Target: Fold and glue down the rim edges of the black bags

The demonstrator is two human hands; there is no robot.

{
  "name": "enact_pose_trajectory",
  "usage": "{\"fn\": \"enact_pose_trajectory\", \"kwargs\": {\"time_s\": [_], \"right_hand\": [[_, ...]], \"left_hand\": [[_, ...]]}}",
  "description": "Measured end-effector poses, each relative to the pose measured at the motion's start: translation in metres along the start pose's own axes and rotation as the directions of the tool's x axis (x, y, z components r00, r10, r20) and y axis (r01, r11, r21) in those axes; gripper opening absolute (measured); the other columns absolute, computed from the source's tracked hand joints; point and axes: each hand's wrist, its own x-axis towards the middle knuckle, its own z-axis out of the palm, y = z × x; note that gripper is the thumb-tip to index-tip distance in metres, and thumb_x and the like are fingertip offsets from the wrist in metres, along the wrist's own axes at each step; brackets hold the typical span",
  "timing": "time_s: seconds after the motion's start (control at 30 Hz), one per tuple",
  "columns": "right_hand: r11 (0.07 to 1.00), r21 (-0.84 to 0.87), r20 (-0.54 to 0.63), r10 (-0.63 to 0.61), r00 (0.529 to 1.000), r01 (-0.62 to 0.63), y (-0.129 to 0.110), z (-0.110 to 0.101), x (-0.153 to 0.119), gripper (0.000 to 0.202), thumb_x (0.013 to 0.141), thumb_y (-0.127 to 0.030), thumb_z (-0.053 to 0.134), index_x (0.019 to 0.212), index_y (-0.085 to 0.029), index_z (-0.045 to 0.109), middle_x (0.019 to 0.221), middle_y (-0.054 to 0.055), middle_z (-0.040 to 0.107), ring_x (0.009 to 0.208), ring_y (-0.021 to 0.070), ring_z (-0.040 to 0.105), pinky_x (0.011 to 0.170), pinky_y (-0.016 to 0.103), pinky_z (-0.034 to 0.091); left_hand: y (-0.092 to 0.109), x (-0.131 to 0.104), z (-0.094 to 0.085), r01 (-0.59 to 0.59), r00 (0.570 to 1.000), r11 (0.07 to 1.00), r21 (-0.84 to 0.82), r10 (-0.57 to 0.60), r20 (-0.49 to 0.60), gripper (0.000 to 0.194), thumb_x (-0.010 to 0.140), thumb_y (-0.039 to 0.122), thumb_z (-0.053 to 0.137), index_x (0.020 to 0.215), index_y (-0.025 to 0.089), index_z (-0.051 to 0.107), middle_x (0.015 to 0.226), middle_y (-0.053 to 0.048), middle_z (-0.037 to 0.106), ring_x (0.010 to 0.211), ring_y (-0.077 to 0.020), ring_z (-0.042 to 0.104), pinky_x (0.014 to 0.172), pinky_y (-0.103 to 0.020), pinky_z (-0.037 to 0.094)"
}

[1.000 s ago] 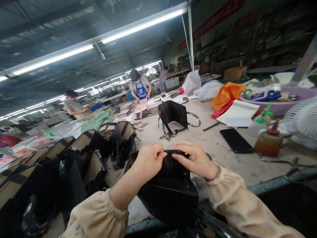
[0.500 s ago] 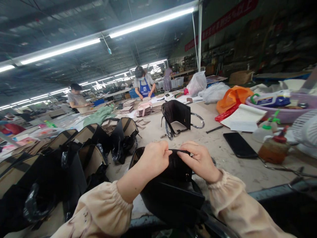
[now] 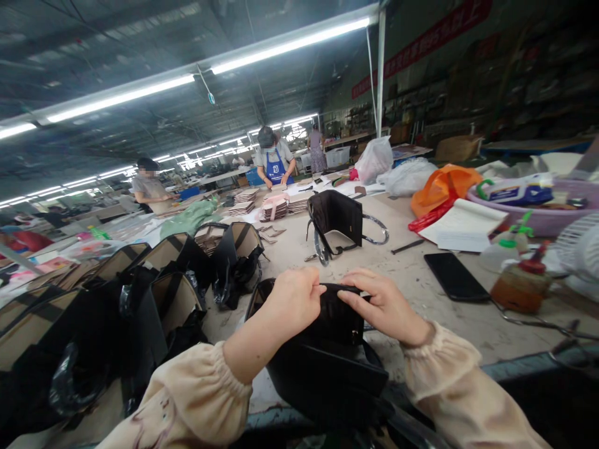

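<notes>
A black handbag (image 3: 322,374) stands tilted at the table's near edge, its mouth toward me and a dark lining inside. My left hand (image 3: 294,302) is closed in a pinch on the bag's far upper rim. Just right of it, my right hand (image 3: 384,305) grips the same rim, thumb on the near side and fingers along the far side. A small gold-coloured fitting shows on the inner wall below the right hand. Beyond my hands, a second black handbag (image 3: 334,218) stands open, its handles wrapped in clear film.
Several unfinished black bags (image 3: 171,299) with beige insides crowd the left. On the right lie a black phone (image 3: 455,276), a bottle of amber liquid (image 3: 520,284), a notepad (image 3: 468,224), a purple basin (image 3: 556,215) and a white fan (image 3: 580,246). A person in a blue apron (image 3: 275,168) works across the table.
My right hand has shifted slightly right, its fingers a little straighter along the rim. The left hand keeps its pinch. The whole view has moved slightly.
</notes>
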Motion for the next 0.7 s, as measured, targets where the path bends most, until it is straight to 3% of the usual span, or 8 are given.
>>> {"fn": "enact_pose_trajectory", "kwargs": {"time_s": [0.13, 0.4, 0.5, 0.57, 0.63, 0.7], "right_hand": [[0.999, 0.036, 0.055, 0.038, 0.998, -0.04, 0.004, -0.008, -0.003, 0.014, 0.087, -0.027, 0.053, 0.086, -0.02, 0.065, 0.084, 0.004, 0.065, 0.079, 0.0161, 0.059, 0.072, 0.028, 0.047], [0.995, -0.071, -0.104, 0.058, 0.993, -0.066, -0.002, 0.006, -0.002, 0.02, 0.084, -0.023, 0.053, 0.065, -0.019, 0.059, 0.063, 0.002, 0.053, 0.062, 0.0144, 0.052, 0.059, 0.028, 0.042], [0.993, -0.098, -0.108, 0.059, 0.992, -0.07, -0.003, 0.003, -0.002, 0.023, 0.085, -0.023, 0.052, 0.064, -0.019, 0.057, 0.063, 0.002, 0.052, 0.062, 0.0148, 0.052, 0.058, 0.028, 0.042], [0.993, -0.104, -0.063, 0.052, 0.997, -0.058, -0.002, -0.001, -0.002, 0.019, 0.086, -0.025, 0.051, 0.072, -0.02, 0.062, 0.07, 0.003, 0.058, 0.069, 0.0162, 0.056, 0.063, 0.029, 0.045], [0.992, -0.12, -0.017, 0.041, 0.999, -0.042, -0.002, -0.003, -0.002, 0.016, 0.086, -0.028, 0.054, 0.093, -0.021, 0.066, 0.09, 0.006, 0.064, 0.086, 0.0192, 0.06, 0.076, 0.033, 0.049], [0.988, -0.147, 0.009, 0.037, 0.999, -0.036, -0.002, -0.002, 0.0, 0.035, 0.083, -0.032, 0.058, 0.117, -0.023, 0.059, 0.112, 0.008, 0.062, 0.102, 0.0225, 0.058, 0.088, 0.038, 0.047]], "left_hand": [[0.002, 0.0, -0.002, 0.002, 1.0, 1.0, 0.001, -0.002, -0.002, 0.017, 0.083, 0.026, 0.052, 0.07, 0.018, 0.059, 0.067, -0.002, 0.064, 0.064, -0.017, 0.059, 0.057, -0.026, 0.036], [0.002, 0.0, -0.003, 0.01, 1.0, 0.999, -0.033, -0.01, 0.012, 0.018, 0.083, 0.026, 0.052, 0.068, 0.018, 0.058, 0.068, -0.002, 0.065, 0.064, -0.0164, 0.058, 0.058, -0.026, 0.036], [0.0, 0.0, -0.001, 0.004, 1.0, 0.999, -0.037, -0.004, -0.005, 0.017, 0.082, 0.027, 0.053, 0.068, 0.018, 0.058, 0.067, -0.002, 0.064, 0.064, -0.0168, 0.058, 0.058, -0.027, 0.036], [-0.001, 0.0, 0.001, 0.005, 1.0, 0.999, -0.038, -0.005, -0.014, 0.016, 0.082, 0.026, 0.053, 0.069, 0.018, 0.059, 0.068, -0.003, 0.064, 0.064, -0.0169, 0.058, 0.058, -0.027, 0.036], [-0.002, 0.0, 0.002, -0.001, 1.0, 0.999, -0.048, 0.0, -0.018, 0.016, 0.082, 0.026, 0.053, 0.071, 0.018, 0.06, 0.069, -0.003, 0.065, 0.065, -0.017, 0.059, 0.059, -0.027, 0.037], [-0.002, 0.0, 0.002, -0.009, 1.0, 0.998, -0.069, 0.007, -0.017, 0.015, 0.082, 0.025, 0.053, 0.071, 0.017, 0.061, 0.07, -0.003, 0.065, 0.067, -0.0173, 0.06, 0.059, -0.027, 0.038]]}}
